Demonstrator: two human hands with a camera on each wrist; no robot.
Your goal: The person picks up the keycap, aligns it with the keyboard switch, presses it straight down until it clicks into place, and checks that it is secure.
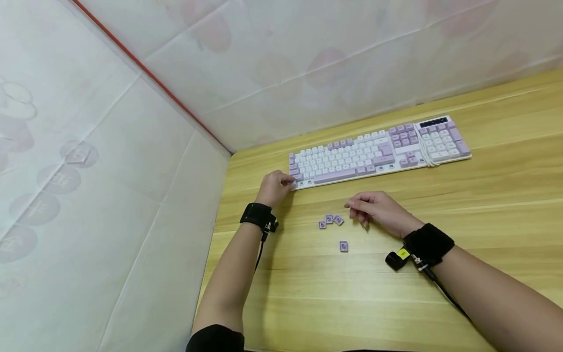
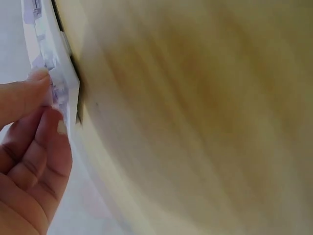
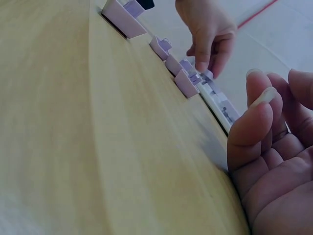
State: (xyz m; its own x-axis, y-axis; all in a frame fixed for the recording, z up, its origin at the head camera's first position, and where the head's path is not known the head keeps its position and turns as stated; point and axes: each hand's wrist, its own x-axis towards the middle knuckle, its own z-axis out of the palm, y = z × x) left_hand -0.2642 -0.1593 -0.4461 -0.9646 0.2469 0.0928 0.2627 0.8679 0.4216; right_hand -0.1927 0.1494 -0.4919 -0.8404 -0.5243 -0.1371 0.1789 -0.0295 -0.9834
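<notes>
Keyboard (image 1: 378, 151) (white with lilac keys) is touched at its lower-left corner by the left hand (image 1: 273, 188), whose curled fingertips (image 2: 41, 78) are pressed against a key at that edge, near the middle of the head frame. Nothing is held by the right hand (image 1: 378, 208), which is rested on the wooden table (image 1: 484, 254) with fingers loosely curled. Just left of its fingertips three loose keycaps (image 1: 330, 220) are clustered, and a fourth keycap (image 1: 343, 246) is seen lower down.
</notes>
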